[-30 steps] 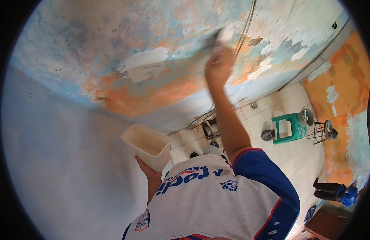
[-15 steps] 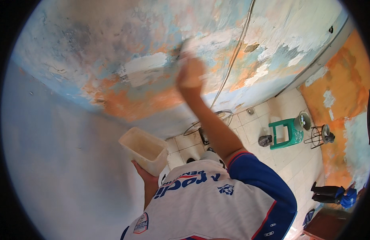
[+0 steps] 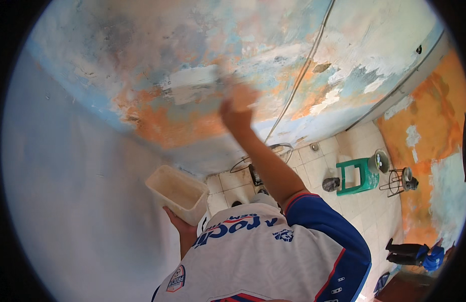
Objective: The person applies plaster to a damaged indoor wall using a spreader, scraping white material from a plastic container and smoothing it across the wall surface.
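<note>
holding tub (image 3: 194, 211), lower left of center, left hand (image 3: 179, 222) curled beneath; right hand (image 3: 238, 104) near wall (image 3: 167, 45), upper center, blurred, grip unclear; if left hand slips, tub could tip.

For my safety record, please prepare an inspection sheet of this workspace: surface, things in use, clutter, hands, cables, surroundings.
Surface: near wall patchy blue, orange and white, with brownish chipped spot.
Things in use: whitish rectangular plastic tub; anything in right hand too blurred to name.
Clutter: green plastic stool bearing grey bucket; dark bundle beside it on tiled floor.
Hands: left hand holds tub; right hand before near wall.
Cables: cable running down near wall; looped cable near floor.
Surroundings: orange wall with pale patches; person in blue top at lower right.
</note>
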The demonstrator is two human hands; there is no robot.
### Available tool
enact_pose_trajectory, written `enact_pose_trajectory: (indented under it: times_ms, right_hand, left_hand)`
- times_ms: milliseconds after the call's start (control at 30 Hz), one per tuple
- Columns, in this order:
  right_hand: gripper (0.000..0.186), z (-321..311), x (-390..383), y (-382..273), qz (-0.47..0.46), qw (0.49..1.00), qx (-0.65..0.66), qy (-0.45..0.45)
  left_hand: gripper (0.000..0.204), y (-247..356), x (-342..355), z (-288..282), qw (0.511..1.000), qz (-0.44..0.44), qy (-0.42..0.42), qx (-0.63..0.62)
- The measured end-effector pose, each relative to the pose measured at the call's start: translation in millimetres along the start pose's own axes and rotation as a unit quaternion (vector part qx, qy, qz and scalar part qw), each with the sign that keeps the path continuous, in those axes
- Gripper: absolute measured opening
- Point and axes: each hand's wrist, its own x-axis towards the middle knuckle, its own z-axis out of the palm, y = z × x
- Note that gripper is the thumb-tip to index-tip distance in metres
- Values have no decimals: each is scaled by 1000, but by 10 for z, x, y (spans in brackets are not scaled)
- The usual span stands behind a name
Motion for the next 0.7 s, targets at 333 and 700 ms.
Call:
enact_pose_trajectory:
  times_ms: [333,700]
  right_hand:
    - [23,-635,748,840,154,974,-50,158]
    - [16,-692,562,890,171,976,-55,122]
  left_hand:
    - [67,-92,76,-57,996,-63,23,-51]
    - [69,-133,119,4,1000,-20,22,-8]
